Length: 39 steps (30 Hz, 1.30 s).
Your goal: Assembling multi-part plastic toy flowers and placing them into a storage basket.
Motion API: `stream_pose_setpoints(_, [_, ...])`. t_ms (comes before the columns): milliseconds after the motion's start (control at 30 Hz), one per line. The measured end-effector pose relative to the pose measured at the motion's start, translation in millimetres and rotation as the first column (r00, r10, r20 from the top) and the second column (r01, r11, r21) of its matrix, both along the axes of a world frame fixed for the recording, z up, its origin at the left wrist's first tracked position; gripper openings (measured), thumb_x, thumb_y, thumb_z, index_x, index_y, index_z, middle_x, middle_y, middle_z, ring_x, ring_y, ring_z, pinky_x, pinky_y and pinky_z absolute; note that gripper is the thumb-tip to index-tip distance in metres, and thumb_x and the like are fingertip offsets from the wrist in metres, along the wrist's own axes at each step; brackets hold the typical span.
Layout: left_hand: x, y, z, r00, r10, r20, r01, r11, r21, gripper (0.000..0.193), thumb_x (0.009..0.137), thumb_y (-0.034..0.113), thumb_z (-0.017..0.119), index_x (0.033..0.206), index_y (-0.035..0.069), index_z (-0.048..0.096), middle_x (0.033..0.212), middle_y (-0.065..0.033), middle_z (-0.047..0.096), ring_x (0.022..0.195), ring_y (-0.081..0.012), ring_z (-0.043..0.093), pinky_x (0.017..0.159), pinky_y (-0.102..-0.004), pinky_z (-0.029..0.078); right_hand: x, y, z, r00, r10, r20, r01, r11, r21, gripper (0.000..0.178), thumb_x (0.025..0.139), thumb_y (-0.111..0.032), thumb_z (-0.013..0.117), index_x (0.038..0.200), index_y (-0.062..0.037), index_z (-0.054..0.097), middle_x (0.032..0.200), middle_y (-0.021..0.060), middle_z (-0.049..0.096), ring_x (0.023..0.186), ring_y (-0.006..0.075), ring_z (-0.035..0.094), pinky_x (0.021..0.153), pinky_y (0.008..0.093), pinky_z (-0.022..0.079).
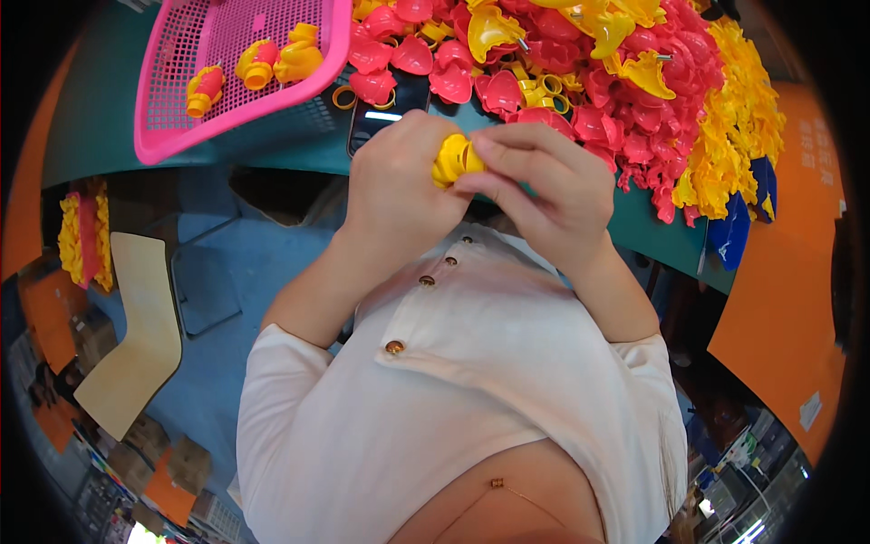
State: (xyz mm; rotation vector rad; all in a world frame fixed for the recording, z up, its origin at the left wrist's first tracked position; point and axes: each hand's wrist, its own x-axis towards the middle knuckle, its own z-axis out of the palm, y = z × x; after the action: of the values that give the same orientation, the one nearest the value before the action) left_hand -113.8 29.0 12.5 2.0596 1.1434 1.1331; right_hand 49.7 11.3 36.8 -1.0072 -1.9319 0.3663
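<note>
Close in front of my chest, both hands meet at a small yellow plastic part (448, 163). My left hand (394, 186) is closed around it, so much of the part is hidden. From the other side, my right hand (553, 181) pinches its ringed end between thumb and fingertips. Beyond my hands lies a heap of red plastic shells (575, 54) mixed with yellow pieces (489, 32). Loose yellow rings (344, 97) lie near the heap's left edge.
A pink mesh basket (340, 41) on the green table (91, 118) holds several red-and-yellow assembled pieces (258, 65). A phone (370, 116) lies partly behind my left hand. More yellow pieces (743, 100) pile up at right, near blue pieces (728, 234). A beige chair (136, 344) stands left.
</note>
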Motion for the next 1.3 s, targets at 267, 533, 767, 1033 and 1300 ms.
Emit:
stream_pose_setpoints(267, [2, -3, 17, 0.981, -0.192, 0.0, 0.186, 0.946, -0.264, 0.025, 0.066, 0.015, 0.074, 0.083, 0.001, 0.061, 0.075, -0.0148, 0.061, 0.072, -0.0343, 0.061, 0.062, -0.0391, 0.048, 12, -4, 5, 0.984, 0.142, 0.109, -0.155, 0.981, 0.115, 0.029, 0.069, -0.008, 0.076, 0.094, 0.0023, 0.066, 0.083, 0.0134, 0.063, 0.066, 0.0217, 0.06, 0.057, 0.0272, 0.049])
stream_pose_setpoints(533, [2, 12, 30, 0.878, -0.426, 0.218, 0.473, 0.706, -0.528, 0.02, 0.064, 0.003, 0.068, 0.082, -0.003, 0.061, 0.071, -0.007, 0.062, 0.065, -0.0119, 0.055, 0.062, -0.025, 0.046, 19, -4, -2, 0.967, 0.236, -0.096, -0.229, 0.971, 0.074, 0.027, 0.07, -0.004, 0.075, 0.095, 0.0022, 0.067, 0.086, 0.0138, 0.062, 0.07, 0.0215, 0.06, 0.061, 0.0264, 0.048])
stream_pose_setpoints(767, [28, -2, 25, 0.954, -0.183, 0.238, 0.281, 0.824, -0.492, 0.028, 0.064, 0.003, 0.068, 0.092, -0.002, 0.063, 0.073, -0.0042, 0.063, 0.071, -0.0093, 0.057, 0.064, -0.0238, 0.045, 19, -7, -14, 0.977, 0.062, -0.205, -0.054, 0.997, 0.047, 0.02, 0.07, 0.002, 0.073, 0.089, 0.0022, 0.069, 0.086, 0.0133, 0.062, 0.073, 0.0215, 0.061, 0.064, 0.0269, 0.05])
stream_pose_setpoints(1033, [-52, 93, 46, 0.742, 0.661, -0.111, -0.588, 0.721, 0.368, 0.033, 0.073, 0.029, 0.074, 0.09, 0.004, 0.063, 0.084, -0.0123, 0.064, 0.076, -0.0282, 0.063, 0.066, -0.039, 0.049, 72, -18, -8, 0.758, -0.221, -0.613, 0.153, 0.975, -0.162, 0.033, 0.089, -0.005, 0.058, 0.121, 0.0024, 0.053, 0.125, 0.0105, 0.051, 0.08, 0.0111, 0.057, 0.072, 0.0237, 0.048])
stream_pose_setpoints(1300, [-69, 114, 20, 0.126, 0.87, -0.478, -0.396, 0.485, 0.779, 0.051, 0.08, 0.036, 0.069, 0.111, -0.002, 0.059, 0.109, -0.0173, 0.063, 0.106, -0.0313, 0.057, 0.088, -0.0387, 0.045, 123, -32, -2, 0.687, -0.542, -0.484, 0.484, 0.838, -0.252, 0.017, 0.085, -0.002, 0.061, 0.1, 0.0035, 0.064, 0.083, 0.0021, 0.063, 0.07, 0.0075, 0.05, 0.065, 0.0196, 0.041])
